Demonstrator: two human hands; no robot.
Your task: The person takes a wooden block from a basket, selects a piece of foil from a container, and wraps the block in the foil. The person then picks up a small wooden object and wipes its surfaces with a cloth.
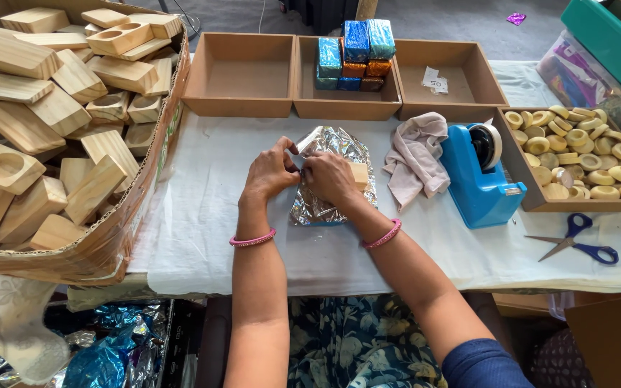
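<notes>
Hands: left hand (271, 171) and right hand (329, 177) both pinch silver foil (325, 208) closed around a wooden block (359, 176).
Wrapped blocks: blue, orange stack (353, 54), beyond the foil.
Tape dispenser: blue (477, 179), right of the foil.

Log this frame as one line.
left hand: pinching foil sheet | right hand: folding foil over wooden block | nearby: cloth, tape dispenser

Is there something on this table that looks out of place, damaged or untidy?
Little stands out. The cardboard box of wooden blocks has a bent, sagging front wall. A crumpled cloth lies loose beside the blue tape dispenser. The left hand and right hand fold silver foil around a block; nothing is spilled.
</notes>
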